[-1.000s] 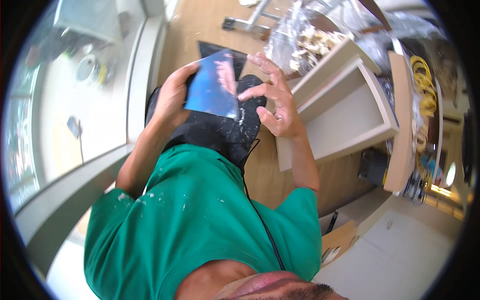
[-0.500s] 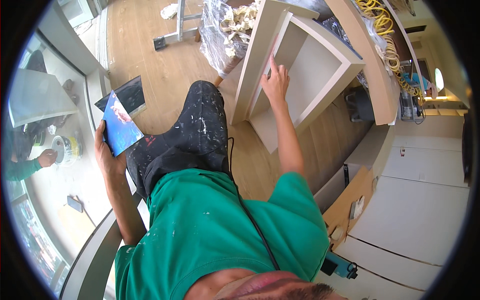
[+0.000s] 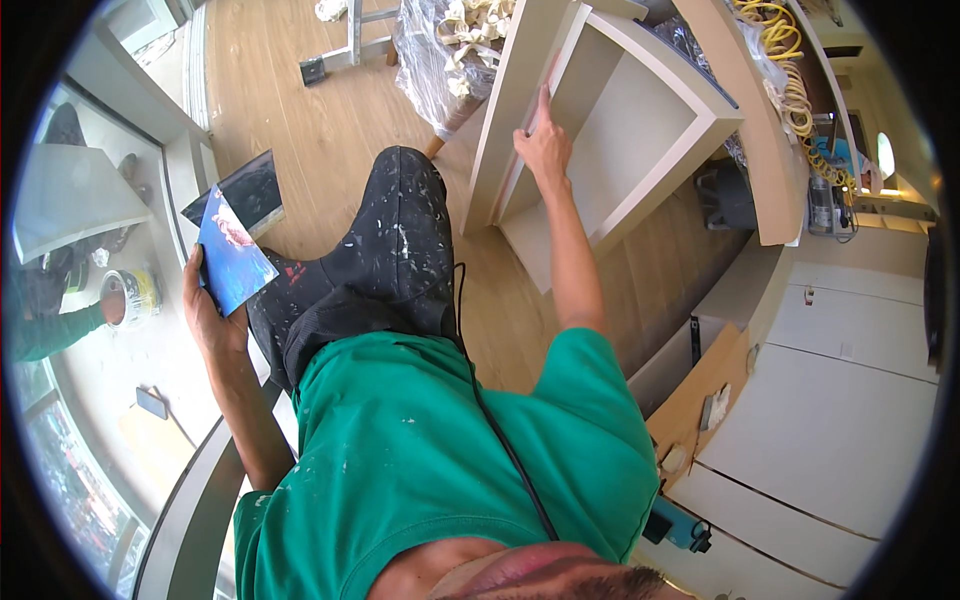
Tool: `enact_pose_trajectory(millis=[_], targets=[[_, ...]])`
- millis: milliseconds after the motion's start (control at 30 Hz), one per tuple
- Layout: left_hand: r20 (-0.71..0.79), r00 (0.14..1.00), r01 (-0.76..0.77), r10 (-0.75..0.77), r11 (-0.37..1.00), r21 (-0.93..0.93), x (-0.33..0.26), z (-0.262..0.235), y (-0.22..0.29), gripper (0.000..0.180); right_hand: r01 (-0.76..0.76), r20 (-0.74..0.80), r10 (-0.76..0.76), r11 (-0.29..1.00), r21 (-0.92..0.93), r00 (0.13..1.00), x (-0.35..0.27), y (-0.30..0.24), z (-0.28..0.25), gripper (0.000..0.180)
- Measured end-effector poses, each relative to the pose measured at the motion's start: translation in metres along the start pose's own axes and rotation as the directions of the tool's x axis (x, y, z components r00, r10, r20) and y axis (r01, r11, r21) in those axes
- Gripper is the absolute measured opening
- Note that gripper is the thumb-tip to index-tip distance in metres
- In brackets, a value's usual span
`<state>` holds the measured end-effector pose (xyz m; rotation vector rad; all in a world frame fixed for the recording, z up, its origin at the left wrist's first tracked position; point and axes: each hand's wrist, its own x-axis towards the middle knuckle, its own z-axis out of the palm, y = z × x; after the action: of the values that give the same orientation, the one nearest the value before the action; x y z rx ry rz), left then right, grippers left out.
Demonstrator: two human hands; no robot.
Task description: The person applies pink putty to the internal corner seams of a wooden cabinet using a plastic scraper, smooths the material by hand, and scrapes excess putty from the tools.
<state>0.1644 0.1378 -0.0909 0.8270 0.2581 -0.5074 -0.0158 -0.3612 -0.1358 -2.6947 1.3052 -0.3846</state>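
Note:
My left hand (image 3: 207, 312) holds a flat blue rectangular sheet (image 3: 232, 251) out to my left, near the glass. My right hand (image 3: 545, 146) reaches forward and rests on the front edge of a pale wooden cabinet box (image 3: 640, 130), its index finger pointing up along the edge. Nothing is in that hand. My knee in black paint-speckled trousers (image 3: 385, 250) lies between the two hands. A green shirt (image 3: 430, 450) fills the lower middle.
A dark square board (image 3: 250, 190) lies on the wooden floor (image 3: 300, 110). A plastic-wrapped bundle (image 3: 440, 50) and a ladder foot (image 3: 335, 45) stand beyond. Yellow hose coils (image 3: 785, 70) sit on the right. White cabinet doors (image 3: 840, 400) lie lower right. The glass shows another person's reflection with a tin (image 3: 125, 297).
My right hand left the blue sheet and reached out to the cabinet box edge. The left hand swung the sheet out to the left. The view turned toward the cabinet.

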Motion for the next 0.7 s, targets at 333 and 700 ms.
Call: enact_pose_trajectory(millis=[333,700], targets=[[0.014,1.0,0.017,-0.016,1.0,-0.006,-0.002,0.014,0.001,0.024,-0.039,0.07,0.029,0.989,0.143,0.997,-0.019,0.026,0.022,0.095],[-0.007,1.0,-0.025,0.024,0.999,-0.027,-0.004,0.009,0.0,0.027,0.1,-0.116,-0.078,0.976,0.191,0.99,0.049,-0.011,-0.047,0.091]])
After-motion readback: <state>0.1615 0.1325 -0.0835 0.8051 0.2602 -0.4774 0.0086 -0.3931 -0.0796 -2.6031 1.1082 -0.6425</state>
